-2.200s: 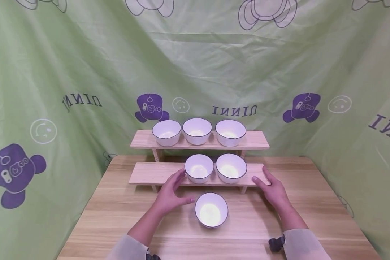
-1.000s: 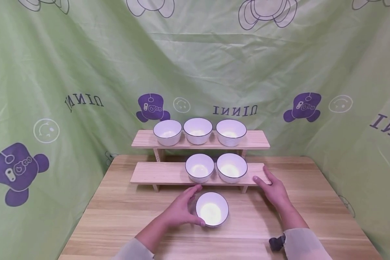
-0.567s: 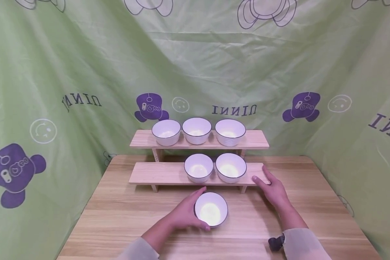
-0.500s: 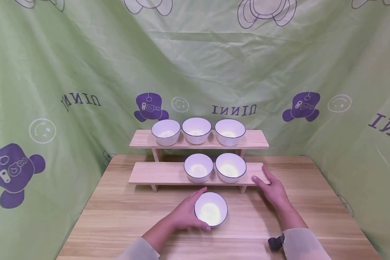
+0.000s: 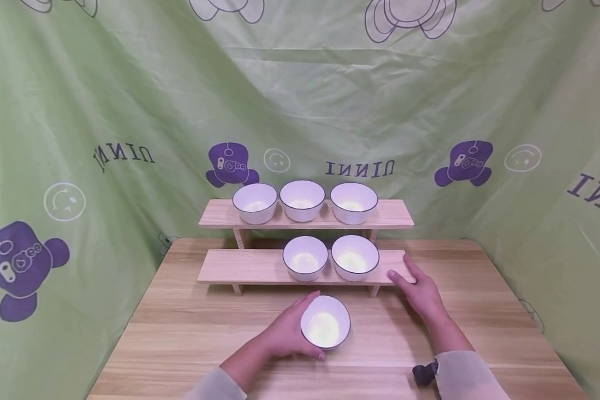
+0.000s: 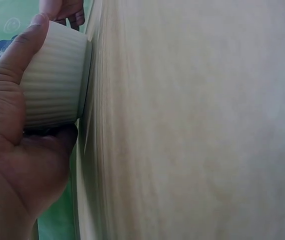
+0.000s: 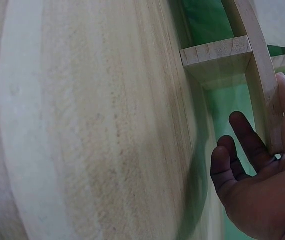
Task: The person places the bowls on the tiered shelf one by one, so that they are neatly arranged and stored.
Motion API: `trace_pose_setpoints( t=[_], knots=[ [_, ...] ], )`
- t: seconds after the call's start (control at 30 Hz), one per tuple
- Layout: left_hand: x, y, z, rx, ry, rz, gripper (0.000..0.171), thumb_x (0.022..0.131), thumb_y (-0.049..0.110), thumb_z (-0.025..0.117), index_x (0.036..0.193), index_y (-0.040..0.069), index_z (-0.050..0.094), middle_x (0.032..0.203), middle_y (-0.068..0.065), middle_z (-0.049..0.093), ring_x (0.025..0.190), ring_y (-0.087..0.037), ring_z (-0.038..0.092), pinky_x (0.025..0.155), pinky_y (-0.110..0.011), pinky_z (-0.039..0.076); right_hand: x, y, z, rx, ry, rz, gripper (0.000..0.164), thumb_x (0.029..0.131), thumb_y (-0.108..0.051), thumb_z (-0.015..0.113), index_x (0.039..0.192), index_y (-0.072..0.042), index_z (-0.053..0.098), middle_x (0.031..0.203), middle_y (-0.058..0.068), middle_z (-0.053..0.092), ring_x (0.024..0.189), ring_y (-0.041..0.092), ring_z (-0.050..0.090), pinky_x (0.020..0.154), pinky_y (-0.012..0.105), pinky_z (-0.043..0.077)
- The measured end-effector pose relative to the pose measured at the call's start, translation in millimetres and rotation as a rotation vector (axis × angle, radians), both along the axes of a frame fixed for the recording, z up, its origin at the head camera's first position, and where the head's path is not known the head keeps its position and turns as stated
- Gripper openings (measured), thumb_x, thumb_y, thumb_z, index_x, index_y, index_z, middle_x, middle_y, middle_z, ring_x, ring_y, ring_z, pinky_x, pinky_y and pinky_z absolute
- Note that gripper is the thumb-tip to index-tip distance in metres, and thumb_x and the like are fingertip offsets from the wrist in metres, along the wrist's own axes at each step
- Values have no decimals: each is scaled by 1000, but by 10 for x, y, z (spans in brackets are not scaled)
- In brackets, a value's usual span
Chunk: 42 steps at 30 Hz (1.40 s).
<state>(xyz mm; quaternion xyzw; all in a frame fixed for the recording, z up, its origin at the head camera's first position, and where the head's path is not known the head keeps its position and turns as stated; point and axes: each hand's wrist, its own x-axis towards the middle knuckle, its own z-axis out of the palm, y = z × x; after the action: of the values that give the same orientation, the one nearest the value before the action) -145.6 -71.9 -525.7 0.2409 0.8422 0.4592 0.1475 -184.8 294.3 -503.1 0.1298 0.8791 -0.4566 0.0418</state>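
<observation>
A white bowl [image 5: 326, 322] with a thin dark rim stands upright in front of the wooden stand. My left hand [image 5: 287, 333] holds it from the left, thumb at the near side and fingers round the far side. In the left wrist view the ribbed outer wall of the bowl [image 6: 57, 80] shows between thumb and fingers, close against the tabletop. My right hand [image 5: 422, 291] grips the right end of the lower wooden shelf [image 5: 245, 266], thumb on top. Seen from the right wrist, several fingers of that hand [image 7: 262, 200] hang below the board.
Two matching bowls, one left [image 5: 305, 259] and one right [image 5: 355, 258], sit on the lower shelf, with bare board at their left. Three more bowls [image 5: 303, 201] line the upper shelf [image 5: 392, 214]. A wood-grain table [image 5: 180, 333] lies beneath; a green printed curtain [image 5: 300, 111] surrounds it.
My left hand has come from beside the lower shelf, moving right and toward me, and taken hold of the front bowl. My right hand has stayed on the shelf end.
</observation>
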Motion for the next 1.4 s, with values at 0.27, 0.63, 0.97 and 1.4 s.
trace_pose_setpoints(
  t=[0.27,0.63,0.97,1.4],
  knots=[
    [12,5,27,-15,32,25,131,53,42,104,162,18,35,150,-7,50,134,-27,51,113,-53,41,-2,-2,-17,-16,2,7,99,91,-73,63,166,-31,15,171,15,13,155,46,12,124,61,15],
    [-1,-106,149,55,54,63,130,51,40,105,161,23,37,151,0,51,132,-22,53,113,-51,41,0,12,-6,-13,8,-1,99,90,-73,63,166,-31,16,170,18,15,154,47,13,124,60,15],
    [-19,-221,231,71,64,73,129,51,43,104,161,23,38,152,-1,49,132,-24,52,113,-53,40,11,13,8,-13,3,-2,98,90,-74,62,166,-33,16,170,19,15,154,47,13,124,61,15],
    [-38,-457,310,80,85,106,127,48,43,105,157,28,43,146,3,53,128,-21,56,110,-51,42,7,-3,-2,-21,6,0,99,90,-74,63,166,-32,16,170,18,14,154,47,13,124,61,16]
  ],
)
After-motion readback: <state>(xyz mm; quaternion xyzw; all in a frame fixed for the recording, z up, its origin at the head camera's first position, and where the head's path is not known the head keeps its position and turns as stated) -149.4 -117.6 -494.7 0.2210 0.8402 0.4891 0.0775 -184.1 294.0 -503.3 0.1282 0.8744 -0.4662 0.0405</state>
